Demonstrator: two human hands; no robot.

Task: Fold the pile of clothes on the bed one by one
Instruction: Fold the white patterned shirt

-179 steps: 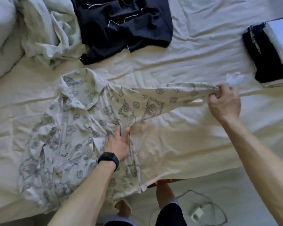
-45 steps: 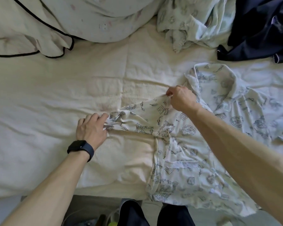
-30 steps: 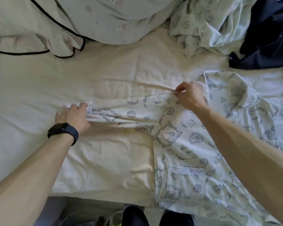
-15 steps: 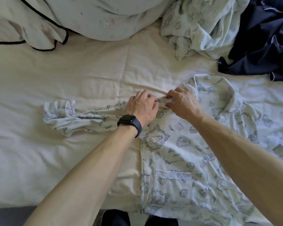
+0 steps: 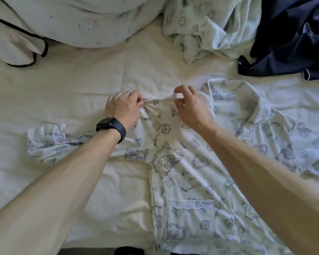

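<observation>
So, printed shirt: front up on the bed, hem at the near edge by you, collar away and to the right.
Left hand: grip closed in a pinch on the shoulder edge, about where the sleeve joins the body.
Right hand: grip also pinched on that same top edge, just beside the collar (the index finger arches above the cloth, so the hold looks light).
Between the grips: a short raised ridge of cloth, pulled taut from left to right.
Sleeve: runs out to your left from under the left forearm, long axis across the bed, cuff bunched at its outer end, well apart from both hands.
Nearer hand: the left one, clearly; the right would have to cross over.
Coming move, as I judge it: bring the sleeve in across the chest, folding along a shoulder-to-hem line.
Pile: pale green garment and navy garment, crumpled beyond the collar.
</observation>
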